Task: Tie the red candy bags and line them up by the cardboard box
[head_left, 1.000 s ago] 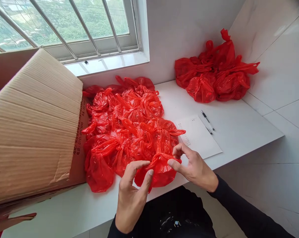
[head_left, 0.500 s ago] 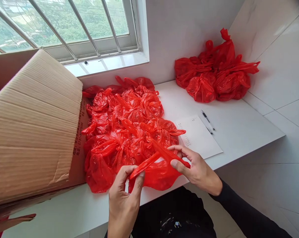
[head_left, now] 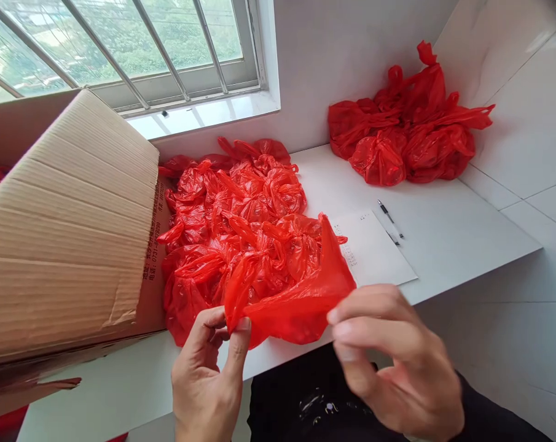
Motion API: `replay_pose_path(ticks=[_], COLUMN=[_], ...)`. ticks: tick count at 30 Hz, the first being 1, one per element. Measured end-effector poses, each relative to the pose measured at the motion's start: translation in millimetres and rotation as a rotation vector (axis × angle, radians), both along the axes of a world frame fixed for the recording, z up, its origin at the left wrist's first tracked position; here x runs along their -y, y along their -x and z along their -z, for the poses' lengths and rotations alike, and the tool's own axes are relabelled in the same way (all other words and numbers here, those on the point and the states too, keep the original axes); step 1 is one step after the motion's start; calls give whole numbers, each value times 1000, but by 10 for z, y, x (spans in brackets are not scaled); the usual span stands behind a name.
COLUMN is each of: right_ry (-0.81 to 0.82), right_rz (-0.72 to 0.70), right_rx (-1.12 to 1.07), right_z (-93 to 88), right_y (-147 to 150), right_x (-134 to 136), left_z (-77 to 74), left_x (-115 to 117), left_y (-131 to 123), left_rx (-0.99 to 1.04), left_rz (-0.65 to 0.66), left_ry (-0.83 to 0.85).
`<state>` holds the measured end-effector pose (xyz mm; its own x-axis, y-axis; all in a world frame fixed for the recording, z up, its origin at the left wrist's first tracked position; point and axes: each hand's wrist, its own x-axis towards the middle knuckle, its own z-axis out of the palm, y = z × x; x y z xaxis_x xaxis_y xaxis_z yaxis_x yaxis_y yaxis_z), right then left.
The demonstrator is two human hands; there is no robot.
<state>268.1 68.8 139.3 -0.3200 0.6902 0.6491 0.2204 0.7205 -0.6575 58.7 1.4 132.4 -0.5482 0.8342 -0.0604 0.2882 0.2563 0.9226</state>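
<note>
An open red plastic bag (head_left: 300,301) lies at the table's front edge, its bottom resting there. My left hand (head_left: 213,368) is closed, pinching a loop of the bag's left side between thumb and fingers. The bag's right corner stands up free, pointing towards the back. My right hand (head_left: 392,356) is close to the camera, beside the bag's right edge, its fingers curved, slightly apart and a little blurred, with nothing visible between them. Directly behind the bag sits a cluster of knotted red bags (head_left: 245,202). What the bags contain cannot be made out.
A large cardboard box (head_left: 75,233) stands at the left, flap raised. More red bags (head_left: 407,129) are piled at the back right of the white table (head_left: 471,233). A paper sheet (head_left: 383,258) and a black pen (head_left: 391,218) lie right of the middle. A barred window (head_left: 167,49) is behind.
My right hand has let go of the bag's right side and drawn back towards the camera. The bag's right corner now stands up. My left hand keeps its pinch, slightly farther left.
</note>
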Motion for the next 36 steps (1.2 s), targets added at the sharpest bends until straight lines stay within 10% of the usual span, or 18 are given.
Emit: replay_pose_path(ticks=[4, 12, 22, 30, 36], right_ry=[-19, 43, -172, 260, 329], right_rz=[-63, -60, -417, -321, -232], right_rx=[481, 742, 682, 1184, 1027], right_z=[-17, 118, 83, 93, 93], right_y=[169, 148, 52, 90, 111], right_x=[-75, -138, -154, -160, -210], left_z=[-58, -8, 44, 116, 6], left_x=[-35, 23, 66, 101, 102], left_y=[-50, -17, -177, -149, -183], left_rx=[7, -64, 47, 509, 307], left_rz=[21, -83, -1, 173, 178], left_ry=[-6, 45, -13, 62, 159])
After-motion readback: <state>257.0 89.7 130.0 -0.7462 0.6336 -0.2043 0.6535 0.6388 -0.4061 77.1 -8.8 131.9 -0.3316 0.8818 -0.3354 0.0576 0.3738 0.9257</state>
